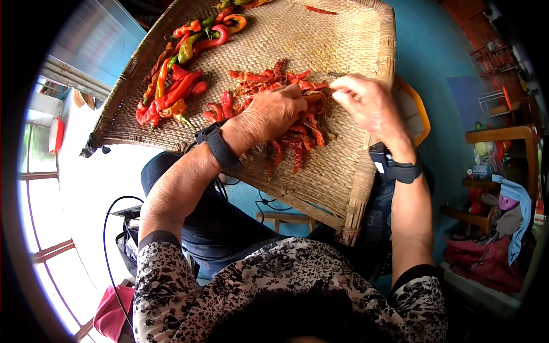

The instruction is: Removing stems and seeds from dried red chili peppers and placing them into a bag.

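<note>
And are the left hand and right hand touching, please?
Apart: the head view shows red peppers in the gap between the left hand and right hand.

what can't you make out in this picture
All in the head view:
- What the left hand grips, if anything: its own back hides the fingertips over the red pepper pile.
- Whether the right hand holds something: motion blur.
- The woven tray's far end: cut off by the top edge.
- Most of the yellow-rimmed container: hidden by the tray.

We look steeply down from the wearer's head through a wide fisheye, past the shirt (286, 266). Close below us are the left hand (267, 113) and right hand (369, 106).
</note>
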The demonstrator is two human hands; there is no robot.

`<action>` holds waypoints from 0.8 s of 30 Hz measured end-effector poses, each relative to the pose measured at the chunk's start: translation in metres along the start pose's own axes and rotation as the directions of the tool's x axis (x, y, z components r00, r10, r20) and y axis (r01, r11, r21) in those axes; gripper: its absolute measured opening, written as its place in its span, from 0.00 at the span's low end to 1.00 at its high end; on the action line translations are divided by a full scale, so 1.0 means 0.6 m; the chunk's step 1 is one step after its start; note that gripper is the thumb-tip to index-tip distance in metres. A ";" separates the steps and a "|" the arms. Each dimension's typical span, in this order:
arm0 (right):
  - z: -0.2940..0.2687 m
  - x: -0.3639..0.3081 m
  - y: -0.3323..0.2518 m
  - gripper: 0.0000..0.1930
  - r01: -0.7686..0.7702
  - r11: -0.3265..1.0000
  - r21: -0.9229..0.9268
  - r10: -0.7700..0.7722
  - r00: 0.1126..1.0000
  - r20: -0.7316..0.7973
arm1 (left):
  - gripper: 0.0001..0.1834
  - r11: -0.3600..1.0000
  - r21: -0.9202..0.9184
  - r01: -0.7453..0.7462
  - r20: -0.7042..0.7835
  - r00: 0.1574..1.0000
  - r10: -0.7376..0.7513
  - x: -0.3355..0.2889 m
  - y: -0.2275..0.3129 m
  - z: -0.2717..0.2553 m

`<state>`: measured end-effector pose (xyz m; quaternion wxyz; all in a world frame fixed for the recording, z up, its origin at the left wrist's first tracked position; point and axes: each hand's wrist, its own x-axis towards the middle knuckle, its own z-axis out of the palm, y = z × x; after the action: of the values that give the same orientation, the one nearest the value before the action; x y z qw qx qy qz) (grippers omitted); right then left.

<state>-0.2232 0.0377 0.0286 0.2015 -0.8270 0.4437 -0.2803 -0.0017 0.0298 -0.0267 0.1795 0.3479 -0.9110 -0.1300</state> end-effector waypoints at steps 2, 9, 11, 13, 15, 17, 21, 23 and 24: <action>0.019 0.008 -0.010 0.06 0.038 0.998 0.041 -0.040 0.998 0.039 | 0.08 0.994 -0.103 -0.031 -0.098 0.995 0.020 0.003 -0.012 -0.014; 0.044 0.024 -0.040 0.10 -0.031 0.943 0.331 0.041 0.999 -0.024 | 0.09 0.873 -0.457 0.171 -0.048 0.975 -0.216 0.002 0.005 -0.074; 0.051 0.027 -0.035 0.10 -0.038 0.942 0.335 0.060 0.997 -0.055 | 0.11 0.928 -0.372 -0.018 -0.220 0.973 -0.070 0.004 0.005 -0.064; 0.049 0.028 -0.037 0.09 -0.098 0.940 0.328 0.116 0.993 -0.035 | 0.11 0.929 -0.371 -0.014 -0.204 0.977 -0.067 0.005 0.009 -0.064; 0.050 0.025 -0.033 0.09 -0.086 0.933 0.351 0.113 0.992 -0.056 | 0.11 0.947 -0.314 0.072 -0.135 0.984 -0.119 0.009 0.014 -0.067; 0.049 0.021 -0.032 0.08 -0.112 0.907 0.407 0.142 0.989 -0.046 | 0.10 0.929 -0.367 0.050 -0.152 0.982 -0.113 0.010 0.011 -0.060; -0.027 0.013 -0.017 0.07 -0.010 0.991 0.130 0.060 0.919 -0.389 | 0.09 0.966 -0.258 -0.006 -0.142 0.989 -0.031 0.008 -0.004 -0.044; -0.071 -0.002 0.012 0.06 -0.022 0.991 0.136 0.100 0.793 -0.602 | 0.11 0.991 -0.132 -0.036 -0.131 0.991 0.019 0.000 -0.019 -0.020; -0.089 -0.008 0.037 0.06 0.010 0.991 0.130 0.083 0.722 -0.687 | 0.13 0.997 0.017 -0.074 -0.083 0.994 0.076 -0.004 -0.022 -0.014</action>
<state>-0.2737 0.0257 0.0548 0.0786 -0.6400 0.4847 -0.5910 0.0111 0.0209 -0.0246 0.2196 0.3198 -0.9160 -0.1022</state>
